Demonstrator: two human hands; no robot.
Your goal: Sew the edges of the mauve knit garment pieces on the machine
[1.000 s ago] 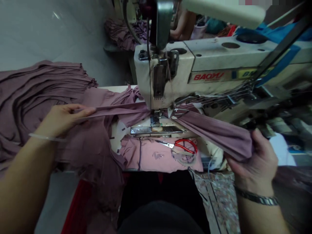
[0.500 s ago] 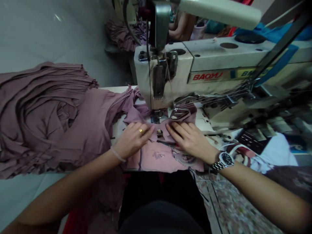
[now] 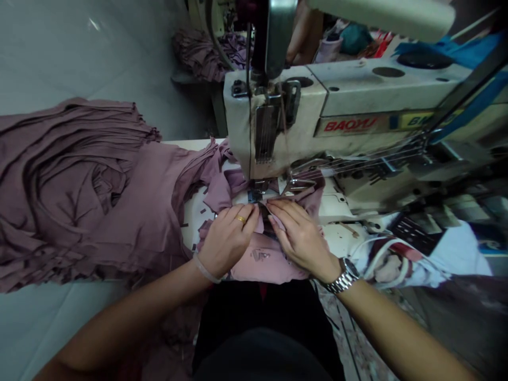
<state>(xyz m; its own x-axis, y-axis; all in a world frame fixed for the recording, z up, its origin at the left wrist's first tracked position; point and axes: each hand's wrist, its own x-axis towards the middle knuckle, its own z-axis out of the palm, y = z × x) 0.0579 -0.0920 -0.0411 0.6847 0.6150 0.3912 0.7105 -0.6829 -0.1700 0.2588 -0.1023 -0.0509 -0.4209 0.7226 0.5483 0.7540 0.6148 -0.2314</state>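
My left hand (image 3: 228, 238) and my right hand (image 3: 299, 235) lie side by side on a mauve fabric piece (image 3: 262, 259) just in front of the presser foot (image 3: 256, 197) of a white sewing machine (image 3: 341, 121). The fingers of both hands are stretched forward and press the cloth down at the needle. A gold ring shows on my left hand and a watch on my right wrist. The cloth under the fingertips is partly hidden.
A tall pile of mauve fabric pieces (image 3: 59, 180) fills the table's left side, with one piece draped toward the machine. More mauve cloth (image 3: 206, 53) lies behind the machine. Another person's arm (image 3: 299, 32) shows at the top. A printed cloth (image 3: 397, 259) hangs at the right.
A second ago both hands held a fabric strip stretched wide apart. They have come together at the presser foot and now sit closer, pressing the cloth; the red scissors are now covered.
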